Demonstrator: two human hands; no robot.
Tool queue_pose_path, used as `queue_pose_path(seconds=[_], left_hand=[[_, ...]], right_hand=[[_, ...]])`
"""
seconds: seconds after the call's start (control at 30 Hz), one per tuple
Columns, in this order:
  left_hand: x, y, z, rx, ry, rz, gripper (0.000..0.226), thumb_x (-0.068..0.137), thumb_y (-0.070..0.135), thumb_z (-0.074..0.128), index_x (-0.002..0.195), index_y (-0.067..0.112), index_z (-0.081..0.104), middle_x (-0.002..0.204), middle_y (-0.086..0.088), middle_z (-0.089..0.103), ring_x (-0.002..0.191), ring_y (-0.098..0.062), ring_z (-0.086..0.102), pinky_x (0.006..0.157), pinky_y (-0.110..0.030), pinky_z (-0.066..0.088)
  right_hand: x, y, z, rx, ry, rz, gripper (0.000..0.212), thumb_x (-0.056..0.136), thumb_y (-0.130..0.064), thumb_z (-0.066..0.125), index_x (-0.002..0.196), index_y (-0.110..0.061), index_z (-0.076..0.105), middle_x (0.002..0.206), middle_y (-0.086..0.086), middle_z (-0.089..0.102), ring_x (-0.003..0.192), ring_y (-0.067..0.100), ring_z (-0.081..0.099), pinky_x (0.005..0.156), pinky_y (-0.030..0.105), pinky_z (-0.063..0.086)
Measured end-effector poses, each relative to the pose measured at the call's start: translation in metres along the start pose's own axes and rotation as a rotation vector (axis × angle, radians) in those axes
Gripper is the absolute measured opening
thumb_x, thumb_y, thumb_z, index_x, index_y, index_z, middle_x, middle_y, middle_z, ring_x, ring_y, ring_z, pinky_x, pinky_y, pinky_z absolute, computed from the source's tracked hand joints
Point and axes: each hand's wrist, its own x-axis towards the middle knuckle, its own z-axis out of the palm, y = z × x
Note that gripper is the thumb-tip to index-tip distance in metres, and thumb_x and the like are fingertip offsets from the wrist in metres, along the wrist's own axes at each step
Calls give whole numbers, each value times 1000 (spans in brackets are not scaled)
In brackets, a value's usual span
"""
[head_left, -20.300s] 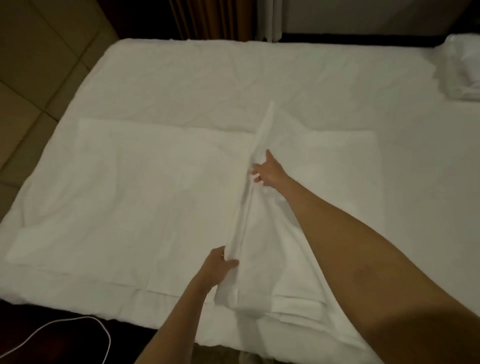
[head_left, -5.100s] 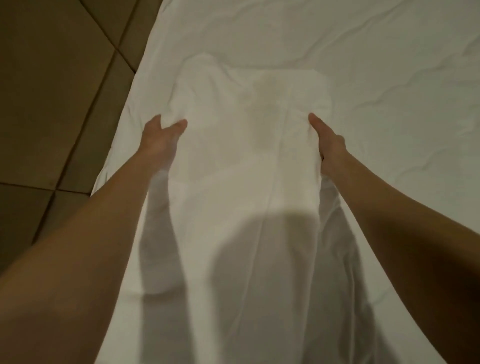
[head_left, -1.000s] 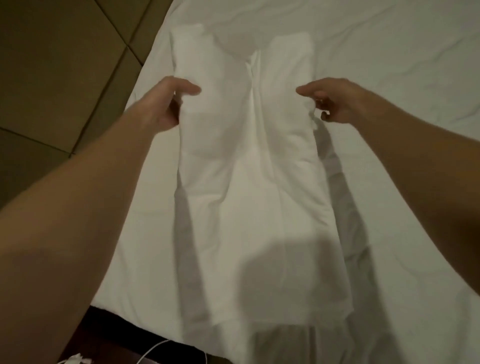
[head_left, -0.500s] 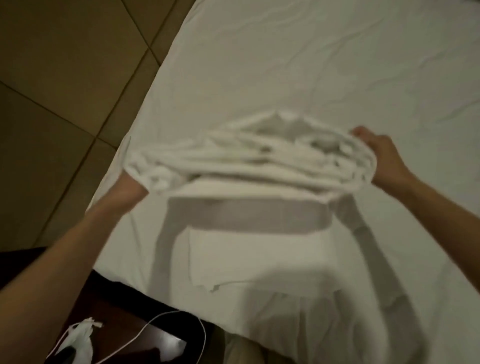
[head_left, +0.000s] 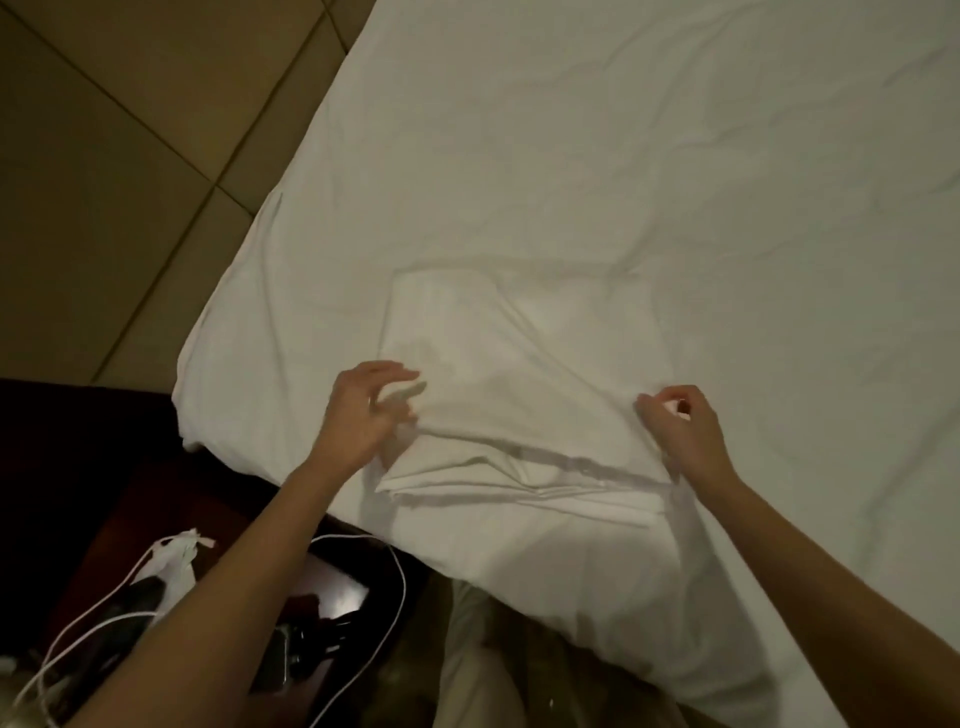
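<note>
At 7 o'clock, nearest the camera, a white cable (head_left: 401, 582) and a small white pouch (head_left: 174, 561) are seen on a dark surface (head_left: 78, 467) beside the bed. Just beyond, the folded sheet (head_left: 519, 364) is laid flat on the bed (head_left: 623, 156), close to its near edge and at the middle of the view, with its stacked layers showing along the near side. The left hand (head_left: 363, 415) is held at the sheet's 8 o'clock corner, its fingers loosely spread and blurred; the cloth appears to be let go, though a light touch cannot be ruled out. At the 4 o'clock corner, a bit of white cloth is pinched between the thumb and curled fingers of the right hand (head_left: 685, 431). The sheet is judged light, soft and limp: sagging would be expected if it were lifted at one point, and the smooth layers could slide apart. It is best taken at two corners, or along the folded edge, with all layers gathered. Farther off, wrinkled bedding is stretched toward 1 o'clock, and a tiled floor (head_left: 130, 156) is visible at 10 o'clock.
</note>
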Motion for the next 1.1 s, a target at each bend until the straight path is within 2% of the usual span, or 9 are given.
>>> queue_pose_path(seconds=[0.13, 0.33, 0.43, 0.5, 0.6, 0.83, 0.97, 1.03, 1.1], left_hand=[[-7, 22, 42, 526, -343, 158, 51, 66, 63, 55, 110, 38, 61, 118, 11, 48, 112, -14, 40, 92, -35, 29], [-31, -1, 56, 857, -457, 223, 38, 77, 54, 58, 109, 34, 57, 117, 13, 50, 112, -17, 42, 88, -33, 31], [-21, 16, 42, 323, -454, -78, 53, 60, 78, 54, 85, 34, 69, 94, 15, 66, 95, -10, 59, 84, -29, 43], [5, 24, 33, 4, -220, -237, 44, 65, 65, 71, 83, 25, 71, 86, 6, 71, 84, -16, 65, 75, -18, 46], [64, 23, 12, 27, 142, -352, 55, 74, 41, 79, 115, 11, 60, 112, -10, 63, 100, -26, 60, 88, -25, 47], [136, 19, 12, -136, 61, -762, 109, 52, 80, 68, 124, -1, 57, 116, -11, 65, 104, -29, 63, 89, -34, 49], [132, 26, 11, -273, -38, -723, 75, 66, 62, 76, 113, 5, 61, 96, -6, 70, 82, -20, 66, 82, -30, 50], [123, 36, 6, -417, -56, -621, 45, 74, 46, 78, 105, 16, 66, 99, -2, 74, 87, -18, 71, 82, -33, 55], [112, 46, 0, -497, -55, -541, 32, 77, 37, 77, 103, 21, 67, 99, 2, 74, 89, -16, 72, 78, -32, 56]], right_hand=[[-12, -6, 12, -58, -39, 60, 71, 76, -31, 80, 123, -16, 30, 110, 0, 43, 99, 20, 47, 83, 26, 36], [-28, 22, 11, -37, -15, -58, 49, 76, -19, 80, 105, -19, 41, 104, -6, 52, 91, 13, 51, 74, 17, 37], [-7, 14, 4, -51, 16, 11, 35, 78, -42, 73, 79, -16, 50, 81, 4, 57, 74, 20, 51, 68, 30, 37], [26, -11, -5, 24, 91, 70, 44, 78, -56, 61, 71, -14, 55, 72, 7, 58, 72, 22, 53, 69, 33, 42], [77, -44, -10, 40, 28, 220, 56, 87, -63, 49, 86, -8, 62, 92, 11, 66, 87, 29, 62, 88, 40, 51], [105, -68, -1, 178, -221, 328, 32, 99, -37, 46, 91, -12, 64, 72, 0, 64, 63, 12, 58, 65, 27, 48], [100, -69, 6, 493, -405, 306, 51, 94, -50, 51, 135, -19, 52, 95, -4, 61, 97, 14, 57, 87, 23, 50], [98, -73, 0, 565, -460, 364, 79, 66, -68, 69, 131, -24, 58, 105, 1, 69, 107, 17, 60, 102, 37, 44], [95, -81, -7, 506, -466, 295, 71, 64, -65, 73, 122, -25, 63, 114, -1, 70, 107, 17, 65, 100, 37, 45]])
